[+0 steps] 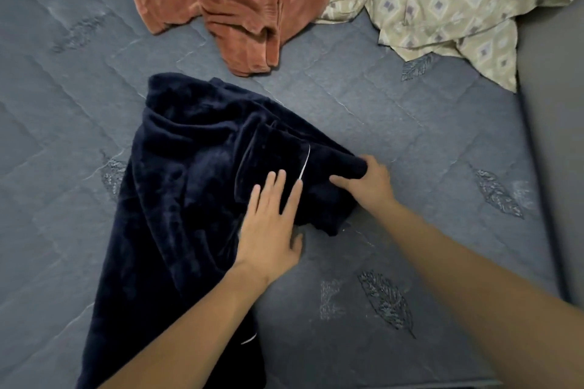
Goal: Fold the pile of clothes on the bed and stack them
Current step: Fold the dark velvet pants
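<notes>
Navy fleece garment (pixel 189 186): spread near the middle of the grey quilted bedcover (pixel 410 136).
Left hand (pixel 271 224): fingers straight, pressing flat on the navy fleece.
Right hand (pixel 369 181): fingers curled, pinching the garment's right edge.
Rust velvet garment (pixel 234 0): crumpled beyond, apart.
Patterned beige garment (pixel 448 0): rumpled, touching the rust one.

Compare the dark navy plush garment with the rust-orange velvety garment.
The dark navy plush garment lies spread out near the person, under both hands; the rust-orange velvety garment lies crumpled farther away, untouched. The navy one looks larger. Both are unfolded, resting on the grey quilted bedcover.
</notes>
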{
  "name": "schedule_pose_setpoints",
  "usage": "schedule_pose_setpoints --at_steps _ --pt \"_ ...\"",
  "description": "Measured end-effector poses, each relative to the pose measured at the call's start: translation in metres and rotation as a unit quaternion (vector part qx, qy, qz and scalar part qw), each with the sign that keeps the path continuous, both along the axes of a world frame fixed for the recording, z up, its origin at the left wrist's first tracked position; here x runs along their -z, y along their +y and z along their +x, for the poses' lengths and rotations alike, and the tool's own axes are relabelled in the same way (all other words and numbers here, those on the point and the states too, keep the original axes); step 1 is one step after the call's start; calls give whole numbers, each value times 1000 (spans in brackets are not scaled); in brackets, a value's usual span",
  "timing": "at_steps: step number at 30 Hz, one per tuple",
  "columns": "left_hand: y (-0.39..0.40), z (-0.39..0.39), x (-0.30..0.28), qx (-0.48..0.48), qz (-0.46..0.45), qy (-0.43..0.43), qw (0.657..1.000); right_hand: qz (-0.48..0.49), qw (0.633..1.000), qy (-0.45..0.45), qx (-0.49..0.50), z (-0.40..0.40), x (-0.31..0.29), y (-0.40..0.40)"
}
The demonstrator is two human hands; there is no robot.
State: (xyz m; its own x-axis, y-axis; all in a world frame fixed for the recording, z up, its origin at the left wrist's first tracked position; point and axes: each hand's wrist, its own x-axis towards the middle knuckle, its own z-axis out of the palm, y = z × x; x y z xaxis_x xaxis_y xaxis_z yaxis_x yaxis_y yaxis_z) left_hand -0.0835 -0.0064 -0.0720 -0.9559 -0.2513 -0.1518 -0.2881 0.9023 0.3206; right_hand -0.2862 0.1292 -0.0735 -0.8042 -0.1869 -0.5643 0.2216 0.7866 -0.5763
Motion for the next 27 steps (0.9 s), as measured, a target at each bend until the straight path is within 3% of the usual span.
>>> schedule_pose_setpoints --at_steps 3,7,12,16,22,27 --pt "38 -3 1 21 19 -37 999 -133 974 -137 120 -3 -9 -3" --pt "74 -31 1 -97 4 -124 988 -171 962 -183 107 -12 -23 1" --pt "73 -43 -9 -206 45 -43 976 -232 949 -204 59 -12 -51 -1" --pt "54 -29 -28 -256 132 51 956 -278 952 -116 -43 -4 -76 -11" --pt "-3 -12 -74 -304 176 123 928 -291 942 6 -169 18 -108 -54" --pt "-86 1 -101 -371 275 228 857 -256 925 155 -235 44 -110 -112"
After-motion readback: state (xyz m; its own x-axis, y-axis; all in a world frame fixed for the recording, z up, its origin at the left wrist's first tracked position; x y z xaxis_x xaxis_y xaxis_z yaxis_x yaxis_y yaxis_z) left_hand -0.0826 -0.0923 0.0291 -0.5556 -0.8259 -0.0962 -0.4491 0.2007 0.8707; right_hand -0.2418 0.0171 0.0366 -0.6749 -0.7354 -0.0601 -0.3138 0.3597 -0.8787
